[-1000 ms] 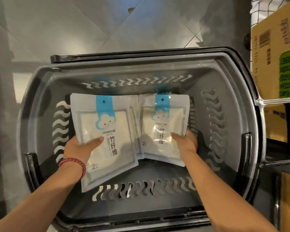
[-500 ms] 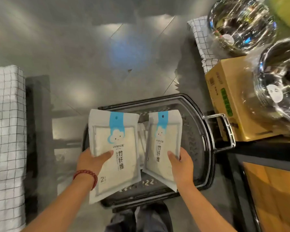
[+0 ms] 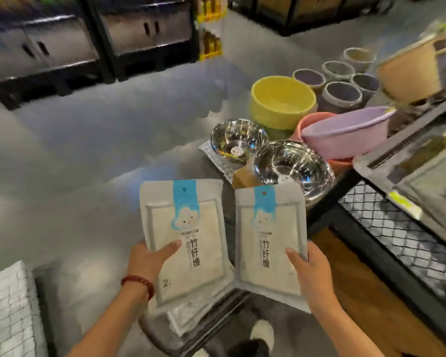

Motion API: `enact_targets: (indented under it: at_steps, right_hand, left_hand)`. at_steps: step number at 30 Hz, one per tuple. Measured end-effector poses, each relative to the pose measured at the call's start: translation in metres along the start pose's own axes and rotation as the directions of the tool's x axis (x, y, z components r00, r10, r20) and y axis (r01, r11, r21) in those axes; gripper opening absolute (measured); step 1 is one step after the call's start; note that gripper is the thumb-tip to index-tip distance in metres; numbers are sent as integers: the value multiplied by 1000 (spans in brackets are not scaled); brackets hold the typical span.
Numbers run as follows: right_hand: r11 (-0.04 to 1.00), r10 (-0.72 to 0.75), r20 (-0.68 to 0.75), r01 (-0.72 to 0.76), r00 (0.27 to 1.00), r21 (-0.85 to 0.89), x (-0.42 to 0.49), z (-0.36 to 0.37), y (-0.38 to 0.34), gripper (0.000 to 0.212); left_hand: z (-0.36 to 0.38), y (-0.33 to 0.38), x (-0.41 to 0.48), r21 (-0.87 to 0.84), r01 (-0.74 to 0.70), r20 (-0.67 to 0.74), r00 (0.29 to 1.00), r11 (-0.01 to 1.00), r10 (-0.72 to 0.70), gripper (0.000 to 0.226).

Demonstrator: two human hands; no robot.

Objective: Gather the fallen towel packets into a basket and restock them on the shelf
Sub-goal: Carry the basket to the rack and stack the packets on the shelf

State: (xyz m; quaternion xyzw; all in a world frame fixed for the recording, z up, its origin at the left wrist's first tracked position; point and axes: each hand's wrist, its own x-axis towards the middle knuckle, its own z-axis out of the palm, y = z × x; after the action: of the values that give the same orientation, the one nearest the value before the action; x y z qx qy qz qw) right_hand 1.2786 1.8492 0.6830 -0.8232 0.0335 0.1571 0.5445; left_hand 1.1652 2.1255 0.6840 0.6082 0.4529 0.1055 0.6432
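Observation:
I hold two flat white towel packets with a blue cloud strip, upright and side by side at chest height. My left hand (image 3: 150, 261) grips the left packet (image 3: 186, 238) by its lower left edge, thumb across the front. My right hand (image 3: 309, 271) grips the right packet (image 3: 271, 243) by its lower right edge. Below them the dark basket (image 3: 232, 302) is mostly hidden; another packet (image 3: 191, 318) shows in it. The black shelf (image 3: 407, 228) with a mesh front stands to the right.
Two steel bowls (image 3: 291, 166), a pink basin (image 3: 345, 132), a yellow tub (image 3: 281, 101) and several round pots (image 3: 343, 94) sit at the shelf's near end. A checked white stack (image 3: 8, 313) lies at lower left. Dark cabinets (image 3: 62, 42) line the far side across grey floor.
Both hands lifted the two packets up out of the basket. My view rose from the basket to the aisle and the shelf on the right.

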Motion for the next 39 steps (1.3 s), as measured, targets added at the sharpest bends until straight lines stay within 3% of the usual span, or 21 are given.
enact_targets:
  at_steps: [6,14,20,25,29,35,39]
  right_hand:
    - [995,-71,-277,87,958,45,-22,-123,-44,16]
    - [965,-42,-632,196,774,176,-19,-293,-34,20]
    - [946,37,-795,235,605,223,-5,-376,-12,10]
    - [940,140,-841,197,523,279,14,-414,5,9]
    - [960,139,-898,166,417,225,31,-433,8,12]
    - [976,177,-946,78,272,205,61,-425,8,8]
    - [977,190,-955,51,228,206,82,-421,0,19]
  left_hand:
    - [93,93,-36,21,-175,265,950,984,163,19]
    - [275,168,-77,-105,-297,573,762,949,302,22]
    - [401,189,-109,-51,-270,750,626,961,215,44]
    - [488,189,-116,-18,-271,843,513,963,160,54]
    - [555,181,-105,-89,-283,876,434,955,211,37]
    - [634,159,-75,109,-225,926,377,968,-16,38]
    - [681,150,-65,201,-270,944,311,942,-112,30]
